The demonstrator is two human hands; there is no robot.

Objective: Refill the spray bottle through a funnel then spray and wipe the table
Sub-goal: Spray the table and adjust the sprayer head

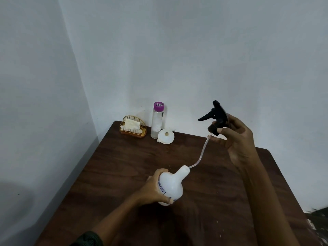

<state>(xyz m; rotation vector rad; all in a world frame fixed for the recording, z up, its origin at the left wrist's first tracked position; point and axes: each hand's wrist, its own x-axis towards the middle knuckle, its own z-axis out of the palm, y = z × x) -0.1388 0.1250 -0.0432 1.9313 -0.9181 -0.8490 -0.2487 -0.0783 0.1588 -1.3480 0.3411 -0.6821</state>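
Gripping the white spray bottle [173, 183] in the left grip [153, 188], low over the near middle of the table [115, 166]. Fingers curled round the bulbous body from the left, thumb across the top, fingertips showing under the base. Held tilted, open neck aimed up and to the right; cannot tell whether resting on the dark wood or lifted just clear of it. Reaching in from the lower left on a bare forearm, with a dark green sleeve [87, 239] at the bottom edge.

Farther out and higher, pinching the black trigger head [215, 114] in the right grip [237, 141], closed on the collar between thumb and fingers. Nozzle end up, trigger lever jutting left. Right forearm stretched long from the lower right corner, wrist raised well above the table.

Trailing from the head, a clear dip tube [201, 156], slanting down and left to the mouth of the neck, tip at or just inside the opening; cannot tell which.

At the far edge, by the wall: a white funnel [166, 136] tipped on its side, wide mouth toward the camera, just beside the foot of an upright clear bottle [157, 121] with a purple cap. Left of that, in the far left corner of the table, a gold wire holder [133, 134] with white tissue [132, 124] standing in it. Beyond, pale walls [195, 50] meeting in a corner.
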